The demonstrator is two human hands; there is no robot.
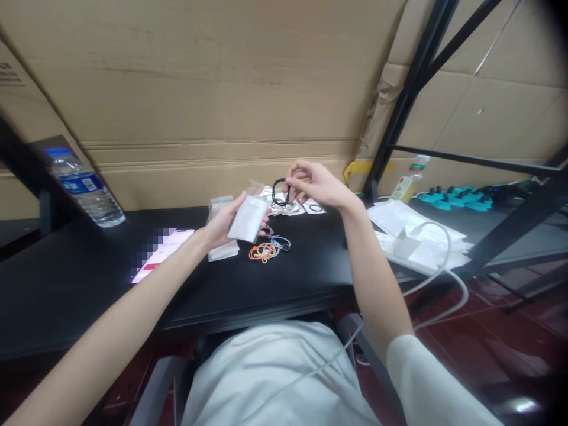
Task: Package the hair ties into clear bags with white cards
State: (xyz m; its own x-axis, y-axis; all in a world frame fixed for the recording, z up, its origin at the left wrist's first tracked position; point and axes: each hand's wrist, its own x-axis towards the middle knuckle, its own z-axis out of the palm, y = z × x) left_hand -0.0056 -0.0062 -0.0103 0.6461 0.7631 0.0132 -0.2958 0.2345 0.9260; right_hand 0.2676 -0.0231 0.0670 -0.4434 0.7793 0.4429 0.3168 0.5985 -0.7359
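I saw a black table (89, 278). On its left end stood a tilted-looking water bottle (86, 188), with a pink and white card (162, 254) lying nearer the middle. Flat white pouches (223, 251), coloured elastic bands (265, 252) and clear packets (306, 207) lay at the centre; white papers (399, 216) and a power strip (406, 248) lay to the right.

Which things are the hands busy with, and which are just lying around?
In use: left hand holding the small white pouch; right hand pinching the black beaded loop; probably the coloured elastic bands and spare pouches beside them.
Lying about: water bottle, power strip, yellow bottle, pink card.
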